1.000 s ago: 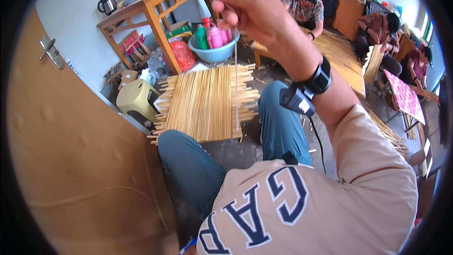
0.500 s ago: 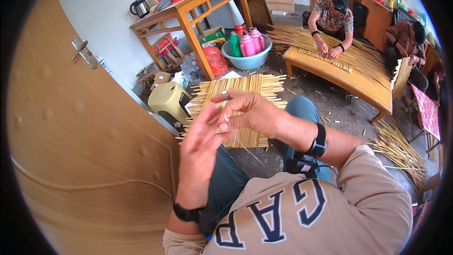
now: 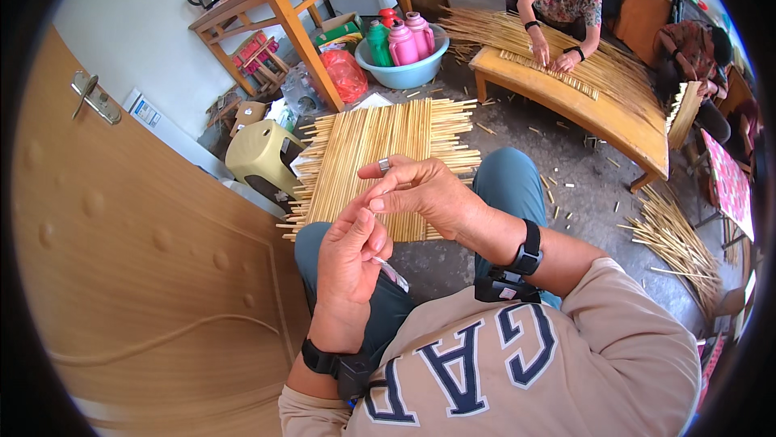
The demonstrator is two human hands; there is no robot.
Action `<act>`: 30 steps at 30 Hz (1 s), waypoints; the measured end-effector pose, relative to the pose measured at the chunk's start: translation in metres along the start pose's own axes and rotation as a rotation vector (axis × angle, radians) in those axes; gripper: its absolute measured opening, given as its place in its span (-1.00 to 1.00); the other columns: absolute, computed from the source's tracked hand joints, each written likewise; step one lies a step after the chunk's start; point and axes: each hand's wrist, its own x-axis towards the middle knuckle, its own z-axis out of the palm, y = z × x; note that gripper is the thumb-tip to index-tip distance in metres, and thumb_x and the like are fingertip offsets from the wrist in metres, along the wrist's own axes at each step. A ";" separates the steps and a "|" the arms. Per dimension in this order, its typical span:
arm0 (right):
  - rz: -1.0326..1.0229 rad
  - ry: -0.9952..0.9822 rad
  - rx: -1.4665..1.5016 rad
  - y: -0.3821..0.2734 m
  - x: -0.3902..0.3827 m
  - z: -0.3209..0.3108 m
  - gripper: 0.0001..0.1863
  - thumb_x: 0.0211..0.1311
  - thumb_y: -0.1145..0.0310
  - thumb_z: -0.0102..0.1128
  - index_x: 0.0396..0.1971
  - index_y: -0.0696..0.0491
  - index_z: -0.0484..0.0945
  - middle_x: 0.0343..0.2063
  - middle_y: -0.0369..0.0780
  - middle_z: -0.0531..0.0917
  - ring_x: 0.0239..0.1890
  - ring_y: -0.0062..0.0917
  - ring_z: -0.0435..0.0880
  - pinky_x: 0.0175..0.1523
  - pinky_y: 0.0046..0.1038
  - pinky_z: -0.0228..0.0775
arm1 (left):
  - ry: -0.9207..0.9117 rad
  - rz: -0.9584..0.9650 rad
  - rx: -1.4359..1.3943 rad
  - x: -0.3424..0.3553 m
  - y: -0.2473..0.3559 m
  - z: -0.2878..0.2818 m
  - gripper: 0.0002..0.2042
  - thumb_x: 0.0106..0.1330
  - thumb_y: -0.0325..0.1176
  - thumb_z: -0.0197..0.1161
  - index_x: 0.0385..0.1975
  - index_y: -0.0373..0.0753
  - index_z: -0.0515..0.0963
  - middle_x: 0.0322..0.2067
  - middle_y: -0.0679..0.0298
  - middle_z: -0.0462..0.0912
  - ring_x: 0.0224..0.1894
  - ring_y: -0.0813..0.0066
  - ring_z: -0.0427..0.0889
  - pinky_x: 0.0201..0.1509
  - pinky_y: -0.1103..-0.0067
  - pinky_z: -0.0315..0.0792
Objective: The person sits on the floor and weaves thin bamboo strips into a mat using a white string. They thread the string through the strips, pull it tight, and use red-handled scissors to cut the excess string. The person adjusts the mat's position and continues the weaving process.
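My left hand (image 3: 352, 255) is closed in front of my lap, its fingers curled around a thin white strand (image 3: 380, 261) whose lower end pokes out below them. My right hand (image 3: 432, 198), with a silver ring, meets the left fingertips, thumb and finger pinched together. Anything inside that pinch is too small to make out. Beyond both hands a mat of straw-coloured stalks (image 3: 368, 142) lies low before my knees, with uneven ends sticking out on either side.
A wooden door (image 3: 162, 259) stands close on my left, a beige stool (image 3: 263, 154) past it. Pink and green flasks sit in a blue basin (image 3: 404, 73). Right, a person works at a low wooden table (image 3: 582, 118); another sits farther right. Loose stalks (image 3: 675, 243) lie on the floor.
My left fingers, spread before, have curled in, and the strand now shows below them. My right hand stays at the left fingertips. The whole view has shifted slightly.
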 end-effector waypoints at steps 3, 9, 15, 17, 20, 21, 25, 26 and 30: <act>-0.023 -0.019 -0.002 -0.004 -0.001 0.000 -0.92 -0.15 0.50 0.30 -0.55 0.09 0.63 -0.23 -0.15 0.49 -0.12 -0.50 0.43 -0.03 -0.50 0.25 | 0.015 -0.012 0.017 -0.001 0.003 0.001 -0.83 0.19 -0.38 0.11 -0.25 -0.27 0.45 -0.70 0.43 0.30 -0.70 0.72 0.20 -0.61 0.76 0.11; 0.047 0.009 0.119 -0.013 -0.002 -0.009 -0.92 -0.05 0.43 0.25 -0.51 0.09 0.60 -0.31 -0.15 0.56 -0.16 -0.54 0.47 -0.03 -0.48 0.25 | 0.045 -0.010 0.134 -0.004 0.006 0.012 -0.93 0.19 -0.44 0.08 -0.40 -0.28 0.44 -0.76 0.41 0.29 -0.77 0.72 0.14 -0.69 0.75 0.02; 0.017 0.053 0.082 -0.017 -0.002 -0.012 -0.80 0.13 0.30 0.08 -0.32 0.11 0.53 -0.25 -0.20 0.56 -0.13 -0.57 0.47 0.00 -0.49 0.25 | 0.059 0.030 0.167 -0.007 0.013 0.015 -0.95 0.15 -0.46 0.09 -0.45 -0.29 0.45 -0.77 0.42 0.30 -0.78 0.72 0.16 -0.69 0.75 0.04; -0.019 -0.036 -0.006 -0.016 -0.007 -0.004 -0.80 0.14 0.33 0.07 -0.30 0.11 0.53 -0.24 -0.21 0.56 -0.13 -0.59 0.47 0.00 -0.50 0.24 | 0.045 0.028 0.170 -0.007 0.015 0.015 -0.94 0.13 -0.47 0.11 -0.47 -0.31 0.45 -0.75 0.42 0.33 -0.78 0.71 0.19 -0.68 0.75 0.06; -0.035 -0.142 -0.026 -0.015 -0.008 0.001 -0.80 0.14 0.34 0.07 -0.32 0.15 0.52 -0.33 -0.27 0.54 -0.21 -0.64 0.46 -0.06 -0.57 0.25 | 0.053 0.033 0.193 -0.006 0.015 0.016 -0.94 0.12 -0.47 0.11 -0.48 -0.31 0.46 -0.78 0.40 0.32 -0.79 0.71 0.19 -0.70 0.74 0.05; -0.032 -0.169 -0.022 -0.016 -0.008 0.002 -0.80 0.14 0.34 0.08 -0.33 0.16 0.52 -0.36 -0.28 0.54 -0.23 -0.65 0.46 -0.07 -0.58 0.26 | 0.063 0.037 0.198 -0.006 0.015 0.017 -0.94 0.12 -0.47 0.11 -0.48 -0.31 0.46 -0.78 0.40 0.32 -0.80 0.71 0.18 -0.71 0.74 0.05; -0.063 -0.140 -0.121 -0.018 -0.007 -0.004 -0.79 0.18 0.31 0.02 -0.36 0.16 0.53 -0.41 -0.30 0.54 -0.25 -0.67 0.46 -0.11 -0.60 0.26 | 0.032 0.041 0.183 -0.006 0.014 0.017 -0.94 0.11 -0.48 0.11 -0.48 -0.32 0.47 -0.77 0.40 0.34 -0.82 0.72 0.16 -0.72 0.74 0.05; -0.059 -0.137 -0.141 -0.020 -0.008 -0.005 -0.78 0.19 0.31 0.01 -0.36 0.16 0.53 -0.41 -0.29 0.54 -0.25 -0.67 0.46 -0.11 -0.60 0.26 | 0.042 0.041 0.199 -0.006 0.014 0.016 -0.94 0.11 -0.48 0.11 -0.48 -0.32 0.47 -0.76 0.40 0.35 -0.82 0.72 0.16 -0.72 0.75 0.05; -0.056 -0.153 -0.200 -0.025 -0.009 -0.004 -0.76 0.19 0.28 0.01 -0.39 0.15 0.53 -0.41 -0.29 0.55 -0.25 -0.68 0.45 -0.12 -0.62 0.25 | 0.114 0.048 0.245 -0.006 0.013 0.017 -0.96 0.09 -0.51 0.14 -0.50 -0.33 0.49 -0.72 0.40 0.40 -0.82 0.77 0.16 -0.73 0.77 0.03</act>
